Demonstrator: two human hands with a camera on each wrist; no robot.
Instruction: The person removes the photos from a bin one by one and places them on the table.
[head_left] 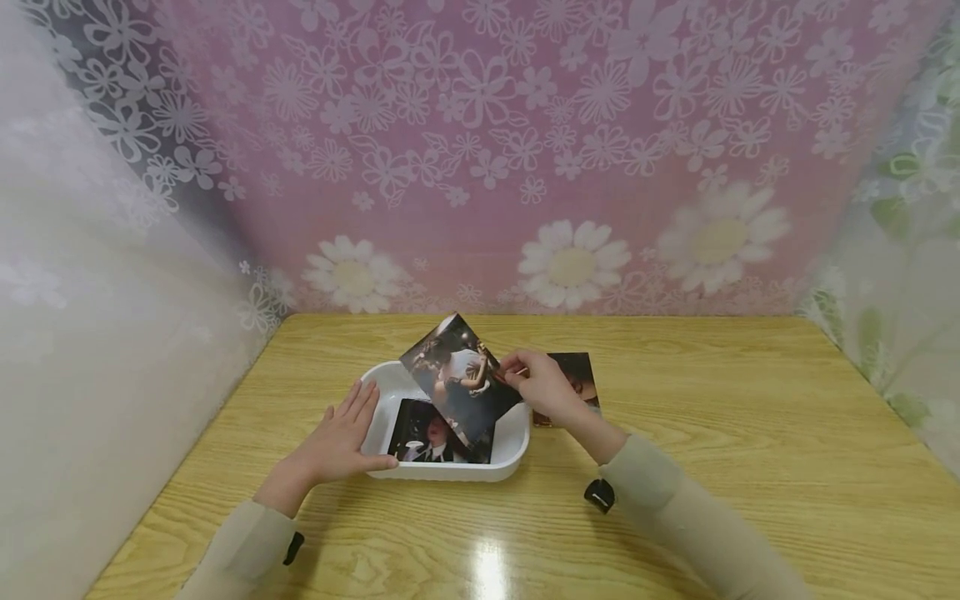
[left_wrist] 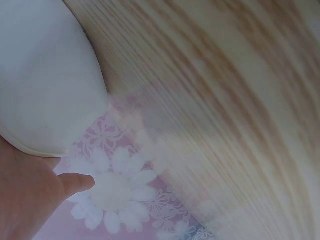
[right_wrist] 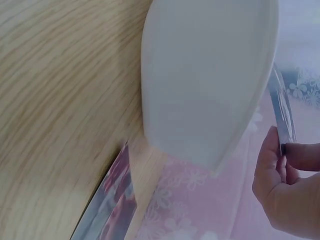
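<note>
- Fingers (head_left: pixel 365 404) of the left hand (head_left: pixel 336 443) lie straight and spread on the left rim of the white tray (head_left: pixel 513 450), thumb along its front; that grip is wide, pinching nothing.
- The tray sits nearer the left edge of the desk (head_left: pixel 720 417) than the right, with a lower photo (head_left: pixel 422 450) lying in it: dark jacket, white collar.
- The held photo (head_left: pixel 457 379) hangs tilted over the tray, left of the right grip, its long axis running from back-left to front-right; it is glossy and dark, with a white garment mid-picture.
- The right hand (head_left: pixel 547 390), the nearer one, has a narrow grip, thumb and fingers pinching that photo's right long edge.
- Another photo (head_left: pixel 577 367) lies right of the tray, toward the desk's back edge, partly hidden behind this hand.
</note>
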